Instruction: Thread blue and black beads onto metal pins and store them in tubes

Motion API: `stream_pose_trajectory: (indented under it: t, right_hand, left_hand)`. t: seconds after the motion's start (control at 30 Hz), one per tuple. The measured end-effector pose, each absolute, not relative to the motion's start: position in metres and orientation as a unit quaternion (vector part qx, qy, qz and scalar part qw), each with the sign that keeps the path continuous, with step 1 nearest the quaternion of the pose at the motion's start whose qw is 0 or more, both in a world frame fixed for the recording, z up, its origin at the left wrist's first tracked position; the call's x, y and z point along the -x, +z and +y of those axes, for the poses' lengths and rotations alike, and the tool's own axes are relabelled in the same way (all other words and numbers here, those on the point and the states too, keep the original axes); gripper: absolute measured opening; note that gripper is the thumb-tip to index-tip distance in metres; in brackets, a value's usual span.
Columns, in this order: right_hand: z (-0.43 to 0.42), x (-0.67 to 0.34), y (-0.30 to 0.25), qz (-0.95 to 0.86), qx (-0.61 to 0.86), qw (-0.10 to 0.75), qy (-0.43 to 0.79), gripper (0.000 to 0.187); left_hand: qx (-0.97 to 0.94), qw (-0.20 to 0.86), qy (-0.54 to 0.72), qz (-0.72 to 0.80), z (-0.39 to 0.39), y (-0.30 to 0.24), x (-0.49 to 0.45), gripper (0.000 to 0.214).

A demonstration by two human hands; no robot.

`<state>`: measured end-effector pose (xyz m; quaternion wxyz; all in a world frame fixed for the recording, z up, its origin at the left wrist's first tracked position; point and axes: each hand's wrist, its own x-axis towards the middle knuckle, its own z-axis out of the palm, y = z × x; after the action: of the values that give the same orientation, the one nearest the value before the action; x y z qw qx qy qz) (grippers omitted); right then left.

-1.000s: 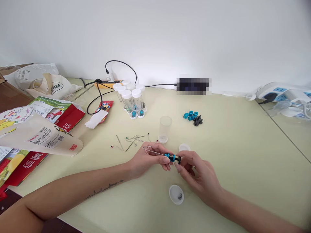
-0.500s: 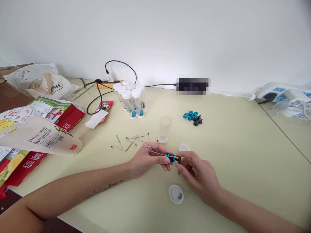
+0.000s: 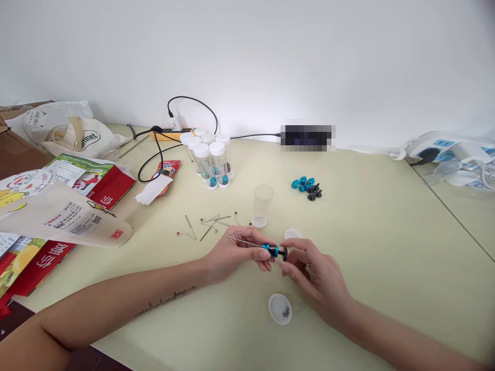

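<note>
My left hand (image 3: 232, 255) pinches a small blue metal fitting (image 3: 274, 251) between thumb and fingers. A thin bent wire (image 3: 247, 241) runs back from the fitting over that hand. At the fitting's right end sits a black disc-headed screw (image 3: 285, 254), its shaft partly showing. The thumb and index finger of my right hand (image 3: 320, 278) close around the rim of the screw's disc. Just beyond the hands a clear tube (image 3: 263, 203) stands upright on its white base, and a white cap (image 3: 293, 234) lies nearby. Below them is another white cap (image 3: 277, 305) with tiny grey parts inside.
Several bent wires and thin rods (image 3: 212, 222) lie left of the tube. Loose blue fittings (image 3: 303, 184) and black screws (image 3: 314, 192) form a pile behind. Capped tubes (image 3: 211, 165) stand near a power strip (image 3: 170, 135). Packaging (image 3: 77, 216) covers the left side.
The black screw's disc has turned slightly and shows more of its face, with more dark shaft visible. My right fingers have shifted a little; my left hand stays put.
</note>
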<state>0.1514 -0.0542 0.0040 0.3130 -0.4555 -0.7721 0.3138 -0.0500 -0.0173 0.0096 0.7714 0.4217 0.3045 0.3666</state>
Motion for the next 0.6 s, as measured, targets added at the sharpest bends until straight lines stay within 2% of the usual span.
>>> stream_pose_trajectory:
  t: [0.1, 0.23, 0.4, 0.6]
  right_hand:
    - [-0.0543, -0.1515, 0.0035, -0.769, 0.458, 0.318, 0.313, 0.023]
    - [-0.0545, -0.1523, 0.0033, -0.779, 0.45, 0.308, 0.31, 0.016]
    - [-0.0551, -0.1517, 0.0036, -0.772, 0.452, 0.323, 0.309, 0.024]
    - [-0.0543, -0.1511, 0.0018, -0.778, 0.452, 0.319, 0.298, 0.017]
  left_hand:
    - [-0.421, 0.772, 0.366, 0.304, -0.0172, 0.0103, 0.05, 0.02]
    - [-0.428, 0.771, 0.36, 0.305, -0.0172, 0.0109, 0.05, 0.021]
    - [-0.423, 0.769, 0.365, 0.31, -0.0173, 0.01, 0.0503, 0.021]
    - [-0.43, 0.769, 0.365, 0.302, -0.0172, 0.01, 0.0502, 0.02]
